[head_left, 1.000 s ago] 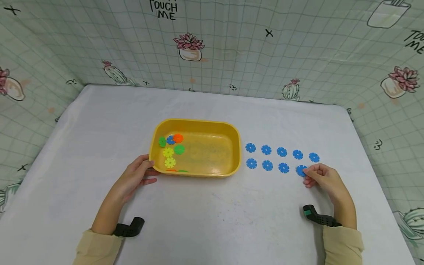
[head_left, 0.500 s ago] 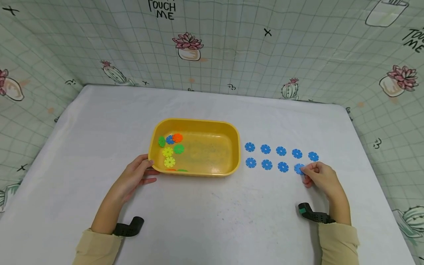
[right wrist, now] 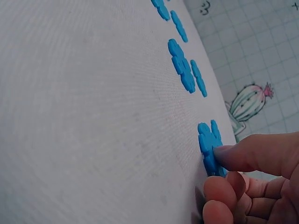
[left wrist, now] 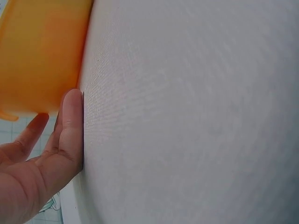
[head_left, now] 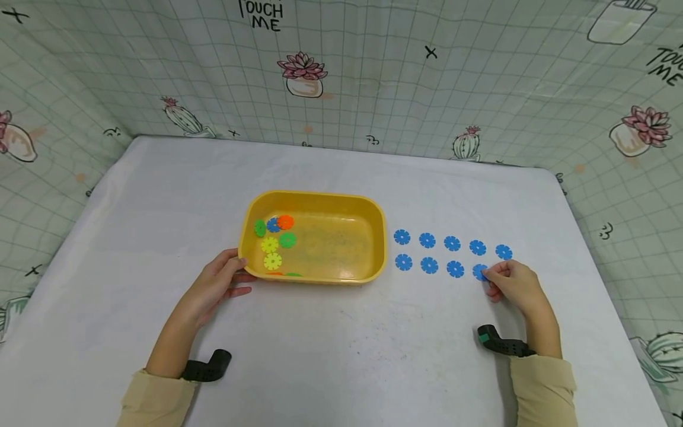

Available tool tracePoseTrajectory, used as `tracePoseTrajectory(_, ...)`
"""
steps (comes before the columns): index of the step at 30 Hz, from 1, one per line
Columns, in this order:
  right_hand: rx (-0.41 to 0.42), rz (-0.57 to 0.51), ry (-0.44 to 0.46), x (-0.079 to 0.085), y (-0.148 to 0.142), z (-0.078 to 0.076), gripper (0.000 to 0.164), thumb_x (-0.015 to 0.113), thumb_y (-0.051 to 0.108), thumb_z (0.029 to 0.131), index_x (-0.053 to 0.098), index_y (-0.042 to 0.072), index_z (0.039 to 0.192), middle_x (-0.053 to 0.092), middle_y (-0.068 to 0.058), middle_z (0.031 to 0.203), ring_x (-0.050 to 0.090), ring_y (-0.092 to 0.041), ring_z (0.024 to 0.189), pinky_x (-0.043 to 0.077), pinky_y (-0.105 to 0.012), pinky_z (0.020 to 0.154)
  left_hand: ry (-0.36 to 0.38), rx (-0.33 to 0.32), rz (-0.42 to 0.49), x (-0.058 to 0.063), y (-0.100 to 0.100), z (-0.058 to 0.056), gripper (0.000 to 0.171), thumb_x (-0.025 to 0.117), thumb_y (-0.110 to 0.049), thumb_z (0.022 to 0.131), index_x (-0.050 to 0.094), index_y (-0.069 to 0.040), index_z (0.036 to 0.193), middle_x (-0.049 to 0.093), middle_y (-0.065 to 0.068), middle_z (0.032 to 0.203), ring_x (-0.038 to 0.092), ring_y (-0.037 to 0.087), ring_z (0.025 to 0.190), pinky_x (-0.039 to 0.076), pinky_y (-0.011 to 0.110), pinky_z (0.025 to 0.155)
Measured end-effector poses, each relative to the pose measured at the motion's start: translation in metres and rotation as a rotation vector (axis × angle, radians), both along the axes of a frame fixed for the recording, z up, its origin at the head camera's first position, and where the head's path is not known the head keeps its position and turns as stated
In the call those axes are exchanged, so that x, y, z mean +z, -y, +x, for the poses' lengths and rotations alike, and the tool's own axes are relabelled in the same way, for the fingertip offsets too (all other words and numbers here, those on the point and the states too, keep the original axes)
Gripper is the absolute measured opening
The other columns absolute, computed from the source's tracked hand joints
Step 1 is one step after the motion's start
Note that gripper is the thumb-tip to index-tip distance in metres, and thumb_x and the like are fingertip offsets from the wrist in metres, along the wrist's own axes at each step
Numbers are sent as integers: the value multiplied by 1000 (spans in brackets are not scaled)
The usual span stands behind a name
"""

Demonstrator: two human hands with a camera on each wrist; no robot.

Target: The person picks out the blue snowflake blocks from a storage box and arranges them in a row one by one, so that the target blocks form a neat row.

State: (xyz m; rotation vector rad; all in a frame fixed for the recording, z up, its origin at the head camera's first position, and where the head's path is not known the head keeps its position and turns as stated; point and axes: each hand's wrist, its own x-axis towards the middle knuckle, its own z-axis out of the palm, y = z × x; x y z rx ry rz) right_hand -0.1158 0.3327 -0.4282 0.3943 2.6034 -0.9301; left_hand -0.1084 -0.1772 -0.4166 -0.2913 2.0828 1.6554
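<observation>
My left hand holds the near left corner of the yellow plastic tray, thumb at the rim and fingers along the outside wall. In the left wrist view, the fingertips touch the tray's side low down by the tabletop. My right hand pinches a notched blue interlocking disc at the right end of the nearer row. Seen from the right wrist, the thumb lies on the disc's edge and covers part of it. Beyond that disc sits the last one of the farther row.
Two rows of blue discs lie flat to the right of the tray. Inside the tray, at its left, are yellow, green, orange and blue discs. A patterned cloth hangs behind the white table.
My right hand has shifted slightly left with the blue disc, closer to its neighbour in the row. The left hand and the tray have stayed nearly still.
</observation>
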Motion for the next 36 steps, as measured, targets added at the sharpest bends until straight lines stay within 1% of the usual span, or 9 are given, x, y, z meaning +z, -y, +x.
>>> tracePoseTrajectory(12,-17,-12,28,2,2,-1,34,50,24,95,46,-8,104,58,-2,67,58,-11,57,51,-22,57,1,2,-8,0,0,0,54,35,-33,99,27,-3,142,45,23,131,59,18,102,54,24,83)
tracePoseTrajectory(20,-32,-23,15,0,3,-2,28,48,18,96,45,-8,106,58,-5,70,58,-11,58,53,-22,55,-1,0,-4,0,0,0,54,34,-33,99,27,-3,142,45,23,131,59,17,100,54,24,83)
tracePoseTrajectory(26,-42,-42,9,-2,2,-1,31,48,18,96,42,-9,111,58,-5,72,58,-10,57,54,-21,54,0,-2,-4,-1,0,0,54,34,-33,98,27,-3,142,45,23,131,59,17,100,54,23,83)
tracePoseTrajectory(36,-52,-51,9,-1,3,0,32,50,18,95,44,-10,110,57,-4,70,57,-10,57,53,-21,54,-2,0,0,0,0,0,54,35,-34,99,27,-3,142,45,23,131,59,15,99,54,23,82)
